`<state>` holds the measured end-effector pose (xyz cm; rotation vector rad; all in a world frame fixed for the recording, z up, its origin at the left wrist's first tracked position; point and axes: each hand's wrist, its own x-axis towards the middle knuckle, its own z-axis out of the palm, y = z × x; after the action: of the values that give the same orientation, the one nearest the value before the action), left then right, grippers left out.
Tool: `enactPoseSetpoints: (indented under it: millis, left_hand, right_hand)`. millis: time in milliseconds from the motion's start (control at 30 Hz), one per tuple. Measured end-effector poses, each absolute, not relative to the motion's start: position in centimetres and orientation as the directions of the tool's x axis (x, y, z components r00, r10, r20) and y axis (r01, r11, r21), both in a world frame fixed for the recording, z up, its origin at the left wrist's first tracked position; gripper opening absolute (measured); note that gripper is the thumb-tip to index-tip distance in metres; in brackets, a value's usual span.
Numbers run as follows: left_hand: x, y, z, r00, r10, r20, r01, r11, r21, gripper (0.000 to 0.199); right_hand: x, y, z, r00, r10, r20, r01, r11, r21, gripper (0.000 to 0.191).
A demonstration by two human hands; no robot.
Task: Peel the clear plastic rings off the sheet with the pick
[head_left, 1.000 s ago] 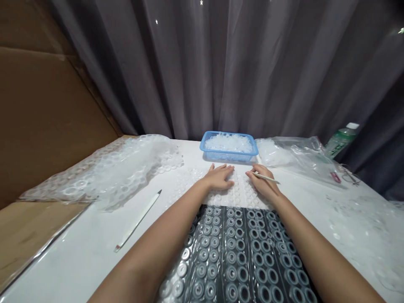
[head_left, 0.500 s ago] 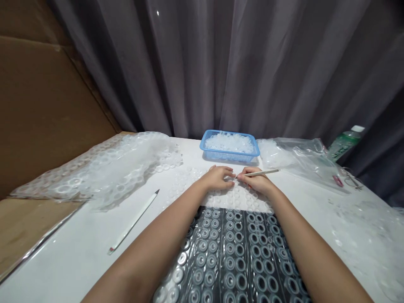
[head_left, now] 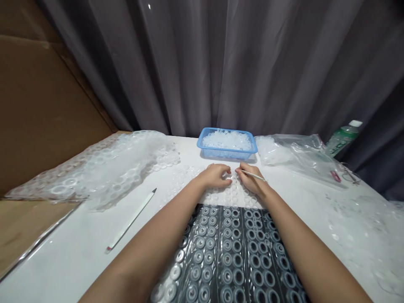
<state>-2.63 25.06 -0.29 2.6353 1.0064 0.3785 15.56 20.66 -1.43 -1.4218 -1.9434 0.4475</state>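
Note:
My right hand [head_left: 251, 179] is closed in a pen-like grip round a thin pale stick [head_left: 254, 174], whose rear end points down to the right. To its left, my left hand [head_left: 217, 176] rests with curved fingers, thumb and forefinger apart, and I see nothing held in it. Both hands are over a translucent sheet of small clear rings [head_left: 217, 198] on the white table. Nearer to me, that ringed plastic continues over a black surface [head_left: 221, 248], in rows of round pieces. The stick's tip is too small to make out.
Behind the hands stands a blue basket [head_left: 227, 151] full of clear plastic bits. A white stick with a dark tip [head_left: 131, 221] and stacked ringed sheets [head_left: 116, 168] lie left. On the right are a clear bag [head_left: 296, 155], a green bottle [head_left: 342, 139] and loose clear scraps [head_left: 362, 235].
My right hand has tilted the stick, so its rear end has swung lower. The fingertips of my two hands have drawn slightly apart. The view has shifted a little.

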Motion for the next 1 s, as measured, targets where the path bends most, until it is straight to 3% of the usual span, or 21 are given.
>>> enactPoseSetpoints:
  millis: [167,267,500,1000]
  left_hand:
    - [-2.6,25.2,-0.4,0.718,0.682,0.143,0.602,-0.71,0.366,0.025]
    - [-2.6,25.2,-0.3,0.712,0.687,0.142,0.605,-0.704,0.372,0.024]
    - [-2.7,25.1,-0.1,0.719,0.684,0.124,0.598,-0.7,0.391,0.029]
    - [-2.6,25.3,-0.2,0.726,0.678,0.111,0.596,-0.702,0.389,0.03]
  right_hand:
    - [15.7,20.9,-1.7,0.099,0.927,0.361,0.672,0.205,-0.712,0.016]
    - [16.4,21.0,-1.8,0.161,0.947,0.277,0.61,0.125,-0.783,0.017]
    - [17.4,21.2,-2.2,-0.248,0.961,0.126,0.38,0.216,-0.899,0.017]
    - [18.0,21.2,-2.5,-0.273,0.955,0.118,0.414,0.228,-0.881,0.015]
